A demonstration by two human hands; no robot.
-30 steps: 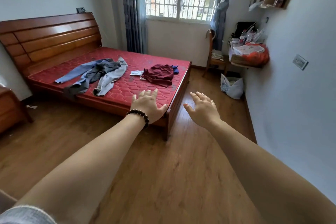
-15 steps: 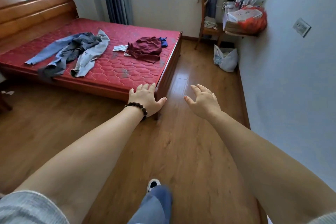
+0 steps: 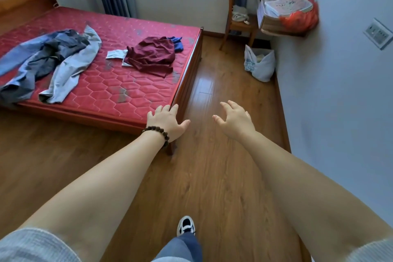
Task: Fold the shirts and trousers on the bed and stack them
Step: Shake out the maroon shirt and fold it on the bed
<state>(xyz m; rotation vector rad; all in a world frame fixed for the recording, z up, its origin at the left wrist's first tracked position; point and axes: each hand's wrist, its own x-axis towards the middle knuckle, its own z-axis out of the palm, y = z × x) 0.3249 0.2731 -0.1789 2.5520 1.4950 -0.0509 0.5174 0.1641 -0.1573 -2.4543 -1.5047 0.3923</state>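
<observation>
Both hands extend forward, empty, above the floor (image 3: 223,176). Left hand (image 3: 168,122): grip wide, fingers spread, at the bed (image 3: 127,95) corner. Right hand (image 3: 235,120): grip wide, fingers curled. Unfolded trousers (image 3: 49,59) lie on the bed's left part; a maroon shirt (image 3: 152,55) lies crumpled near its right edge.

No text can be read; blue print on the white plastic bag (image 3: 258,64) is too blurred
</observation>
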